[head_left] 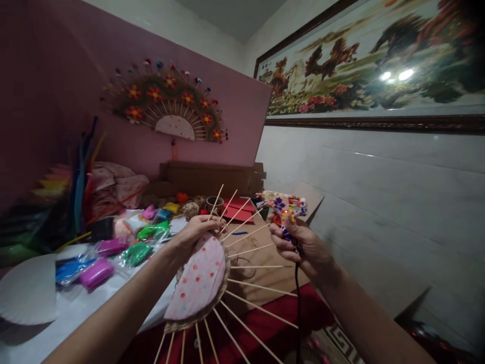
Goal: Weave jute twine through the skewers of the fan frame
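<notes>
My left hand (200, 232) grips the upper end of a half-round craft fan (200, 278), covered in pale cloth with small red dots. Twine edges its curve, and thin wooden sticks (261, 267) spread out from it. The fan is held tilted above the table. In my right hand (293, 237) is a hot glue gun (286, 203) with a colourful patterned body, its nozzle pointing left toward the stick tips. A black cord (298, 308) hangs down from its handle. My left fingertips are partly hidden behind the fan.
Bags of coloured clay (96, 273) and a cut white paper plate (28, 290) lie at left. Twine balls (190, 210), a small cup (215, 203) and red paper (238, 209) sit behind the fan. A finished flowered fan (174, 126) is on the pink board (242, 126).
</notes>
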A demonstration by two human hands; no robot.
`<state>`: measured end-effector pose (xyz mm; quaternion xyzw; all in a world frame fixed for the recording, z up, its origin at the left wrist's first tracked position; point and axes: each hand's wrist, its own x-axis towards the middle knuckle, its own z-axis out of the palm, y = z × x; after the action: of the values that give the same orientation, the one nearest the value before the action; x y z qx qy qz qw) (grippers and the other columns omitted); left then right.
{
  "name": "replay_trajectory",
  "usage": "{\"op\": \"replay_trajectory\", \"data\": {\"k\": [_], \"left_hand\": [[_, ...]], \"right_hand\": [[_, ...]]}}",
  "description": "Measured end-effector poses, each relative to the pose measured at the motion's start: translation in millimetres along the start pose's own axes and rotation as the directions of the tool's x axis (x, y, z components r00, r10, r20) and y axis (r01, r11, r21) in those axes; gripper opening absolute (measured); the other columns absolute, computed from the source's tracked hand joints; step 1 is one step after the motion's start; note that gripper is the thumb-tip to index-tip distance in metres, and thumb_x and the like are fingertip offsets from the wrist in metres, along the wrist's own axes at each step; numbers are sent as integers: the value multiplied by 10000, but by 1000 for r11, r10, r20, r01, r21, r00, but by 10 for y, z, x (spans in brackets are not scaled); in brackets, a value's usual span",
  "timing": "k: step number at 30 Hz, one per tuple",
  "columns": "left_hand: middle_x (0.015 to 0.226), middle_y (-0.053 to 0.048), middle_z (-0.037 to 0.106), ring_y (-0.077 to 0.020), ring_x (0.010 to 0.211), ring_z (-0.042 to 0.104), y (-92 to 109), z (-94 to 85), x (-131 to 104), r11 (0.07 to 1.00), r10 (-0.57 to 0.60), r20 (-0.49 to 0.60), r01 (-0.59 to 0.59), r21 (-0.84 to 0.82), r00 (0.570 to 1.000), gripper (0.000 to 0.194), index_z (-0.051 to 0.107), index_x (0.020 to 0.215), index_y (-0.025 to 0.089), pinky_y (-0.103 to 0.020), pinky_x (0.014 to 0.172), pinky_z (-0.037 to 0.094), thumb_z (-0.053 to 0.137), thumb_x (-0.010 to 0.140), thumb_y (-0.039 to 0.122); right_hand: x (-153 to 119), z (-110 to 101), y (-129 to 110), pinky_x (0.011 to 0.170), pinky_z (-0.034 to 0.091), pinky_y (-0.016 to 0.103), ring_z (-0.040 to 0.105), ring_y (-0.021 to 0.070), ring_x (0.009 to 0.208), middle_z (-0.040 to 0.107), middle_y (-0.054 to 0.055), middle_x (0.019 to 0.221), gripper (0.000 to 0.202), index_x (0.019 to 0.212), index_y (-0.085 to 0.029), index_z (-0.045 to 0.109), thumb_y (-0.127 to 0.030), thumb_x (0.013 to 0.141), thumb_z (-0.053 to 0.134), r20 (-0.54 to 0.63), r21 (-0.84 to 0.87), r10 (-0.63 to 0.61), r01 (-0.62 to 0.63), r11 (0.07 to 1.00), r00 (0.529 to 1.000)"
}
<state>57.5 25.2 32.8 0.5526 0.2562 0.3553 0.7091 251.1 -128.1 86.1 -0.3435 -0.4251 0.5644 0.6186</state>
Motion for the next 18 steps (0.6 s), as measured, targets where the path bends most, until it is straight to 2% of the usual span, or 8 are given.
{"op": "replay_trajectory", "data": {"k": [3, 6, 7, 8, 10, 12, 16, 18], "left_hand": [[663, -43, 682, -91, 541, 585, 6, -86, 40, 1000, 0, -24, 0, -10, 1000, 136, 687, 709, 129, -176, 489, 410, 735, 605, 203], [680, -43, 688, -100, 565, 600, 65, -168, 61, 1000, 12, -58, -14, -25, 998, 152, 697, 746, 128, -180, 514, 435, 731, 613, 193], [700, -46, 695, -107, 596, 612, 92, -189, 64, 999, 21, -69, -23, -31, 997, 152, 700, 759, 130, -182, 543, 449, 726, 621, 189], [718, -50, 701, -113, 625, 621, 120, -206, 65, 999, 28, -82, -31, -36, 996, 148, 704, 767, 131, -184, 571, 460, 720, 629, 186], [736, -54, 707, -124, 657, 628, 170, -224, 59, 998, 38, -110, -42, -38, 993, 126, 711, 758, 135, -190, 604, 472, 711, 639, 177], [733, -54, 707, -132, 657, 626, 205, -223, 49, 998, 50, -125, -54, -30, 991, 97, 714, 730, 143, -198, 604, 474, 710, 634, 161], [695, -47, 700, -135, 636, 619, 233, -197, 31, 997, 73, -116, -76, -20, 991, 87, 709, 715, 156, -209, 572, 459, 710, 628, 155], [698, -50, 698, -126, 623, 616, 237, -186, 25, 997, 73, -114, -76, -24, 991, 114, 708, 736, 145, -205, 560, 453, 712, 623, 158]], "right_hand": [[72, -242, -24, 293, 189, 100, 240, 33, 421, 388, -60, 643, 294, 900, -217, 519, -376, 720, 689, -119, -33, -151, 148, 988, 981], [194, -612, 96, 326, 211, 130, 258, 47, 427, 375, -67, 625, 355, 885, -217, 494, -507, 726, 622, -288, -330, -268, 167, 929, 920], [231, -733, 168, 341, 231, 148, 282, 58, 429, 384, -66, 609, 356, 860, -217, 485, -535, 738, 586, -334, -511, -295, 91, 854, 895], [262, -838, 249, 357, 261, 170, 307, 74, 426, 384, -68, 576, 362, 831, -218, 479, -564, 749, 543, -345, -689, -292, -29, 724, 892], [298, -975, 422, 449, 357, 220, 424, 115, 499, 481, -36, 596, 314, 817, -202, 521, -483, 712, 613, -324, -783, -259, -104, 613, 910], [302, -1002, 574, 601, 417, 272, 536, 176, 679, 604, 29, 764, 275, 912, -197, 570, -392, 723, 616, -259, -875, -227, -129, 466, 939], [260, -877, 741, 786, 383, 308, 556, 236, 955, 606, 128, 1100, 335, 1129, -171, 555, -306, 837, 459, -115, -989, -97, -123, -85, 989], [236, -821, 767, 786, 372, 303, 562, 239, 948, 616, 134, 1087, 312, 1086, -156, 585, -300, 852, 437, -121, -970, -73, -133, -201, 990]]}}
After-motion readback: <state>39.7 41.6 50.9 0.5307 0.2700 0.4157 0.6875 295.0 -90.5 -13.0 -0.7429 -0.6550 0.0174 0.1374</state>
